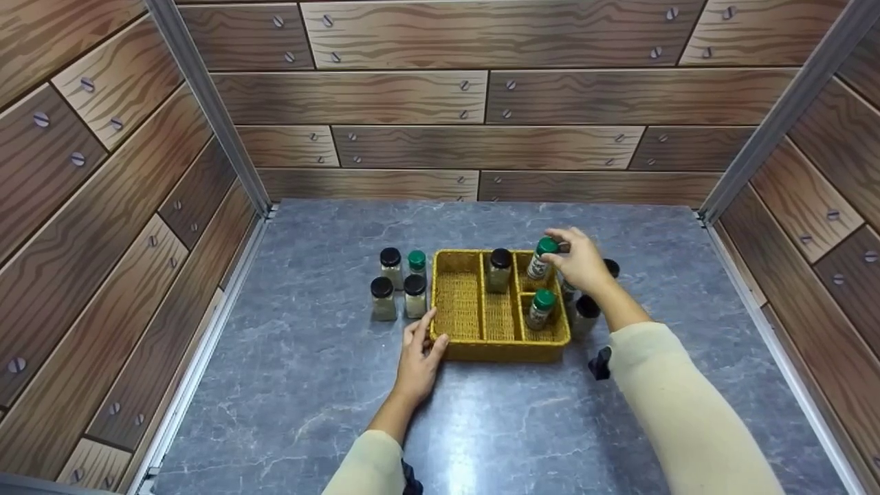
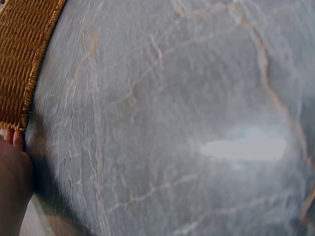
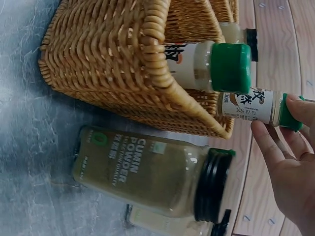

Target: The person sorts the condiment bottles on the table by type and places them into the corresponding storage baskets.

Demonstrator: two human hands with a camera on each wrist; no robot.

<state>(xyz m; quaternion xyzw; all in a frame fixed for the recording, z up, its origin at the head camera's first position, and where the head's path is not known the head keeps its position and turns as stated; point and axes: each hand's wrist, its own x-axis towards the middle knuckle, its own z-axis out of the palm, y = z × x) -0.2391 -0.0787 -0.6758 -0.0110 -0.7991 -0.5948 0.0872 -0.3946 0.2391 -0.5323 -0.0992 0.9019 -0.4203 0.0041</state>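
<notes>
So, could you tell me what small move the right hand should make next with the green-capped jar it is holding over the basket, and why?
Probably lower it straight down and let go. The right hand pinches the green-capped jar by its top, tilted over the back right compartment of the wicker basket, which looks free, while another green-capped jar already stands in the front one. The left hand rests against the basket's near left corner.

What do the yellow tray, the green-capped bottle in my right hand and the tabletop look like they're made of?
Tray: woven wicker or rattan, matte golden, the plaited strands showing. Green-capped bottle: probably clear glass or plastic with a printed label; its smooth cap looks plastic. Tabletop: grey veined stone-look surface with a glossy glare, possibly marble or laminate.
</notes>
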